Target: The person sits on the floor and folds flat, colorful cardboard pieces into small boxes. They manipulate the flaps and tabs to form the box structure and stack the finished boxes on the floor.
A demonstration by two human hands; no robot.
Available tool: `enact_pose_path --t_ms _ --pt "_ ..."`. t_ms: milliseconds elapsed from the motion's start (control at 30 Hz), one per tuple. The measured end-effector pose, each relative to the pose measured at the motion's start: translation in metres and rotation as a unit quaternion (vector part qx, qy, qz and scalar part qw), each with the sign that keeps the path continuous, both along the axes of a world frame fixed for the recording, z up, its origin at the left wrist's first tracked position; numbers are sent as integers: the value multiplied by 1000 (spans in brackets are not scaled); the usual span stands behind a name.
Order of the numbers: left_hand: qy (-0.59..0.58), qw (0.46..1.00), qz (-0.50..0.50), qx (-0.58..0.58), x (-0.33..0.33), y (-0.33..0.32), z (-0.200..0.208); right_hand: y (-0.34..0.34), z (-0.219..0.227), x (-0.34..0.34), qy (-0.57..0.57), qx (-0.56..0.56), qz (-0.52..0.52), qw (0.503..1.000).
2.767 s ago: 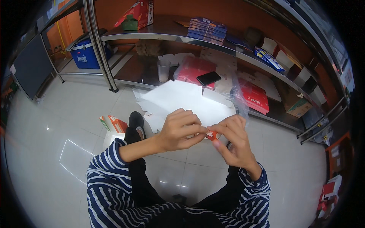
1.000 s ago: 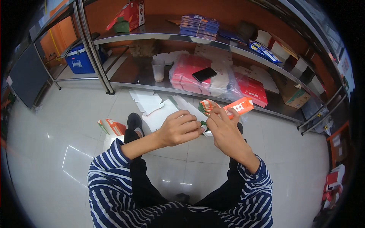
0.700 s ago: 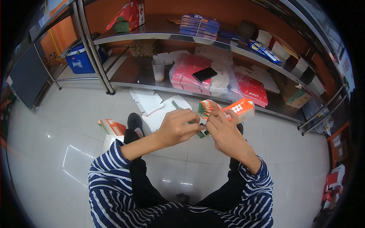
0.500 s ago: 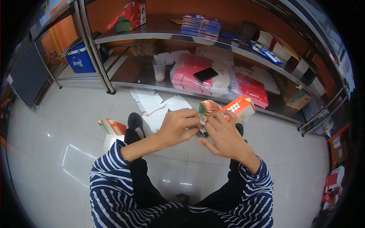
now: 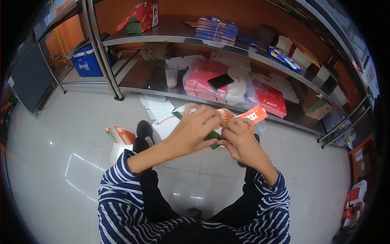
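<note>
An orange, white and green folding carton (image 5: 256, 114) is held in front of me, partly hidden behind my fingers. My right hand (image 5: 242, 140) pinches its near edge between thumb and fingers. My left hand (image 5: 193, 129) is on the carton's green flap (image 5: 214, 136), its thumb along the near edge and its upper fingers smeared by motion. Another carton in orange, white and green (image 5: 121, 135) stands on the floor left of my left shoe. White flat card pieces (image 5: 158, 110) lie on the floor beyond my left hand.
A steel shelf rack (image 5: 170, 39) stands ahead. Its lower shelf holds a plastic cup (image 5: 172, 75), a phone (image 5: 220, 81) and red flat cartons in clear plastic (image 5: 203, 79). Tied blue flat cartons (image 5: 216, 29) lie above. A blue cooler box (image 5: 87, 64) is at the left.
My left hand has lifted and spread slightly, and more of the green flap shows beneath it. The carton's orange end has tilted lower and looks flatter. My right hand keeps its grip.
</note>
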State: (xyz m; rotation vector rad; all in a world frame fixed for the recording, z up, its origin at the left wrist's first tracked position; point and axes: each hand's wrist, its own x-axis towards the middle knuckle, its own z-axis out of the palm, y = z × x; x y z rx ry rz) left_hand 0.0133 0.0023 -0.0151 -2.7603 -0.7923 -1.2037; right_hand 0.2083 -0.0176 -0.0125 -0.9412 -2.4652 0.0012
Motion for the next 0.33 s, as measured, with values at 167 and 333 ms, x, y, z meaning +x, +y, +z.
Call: enact_pose_path --t_ms 167,333 --pt "57 993 80 72 -16 2 11 2 2 -1 37 -80 44 995" --pt "-8 997 58 -45 -41 3 23 22 -9 18 96 -167 11 981"
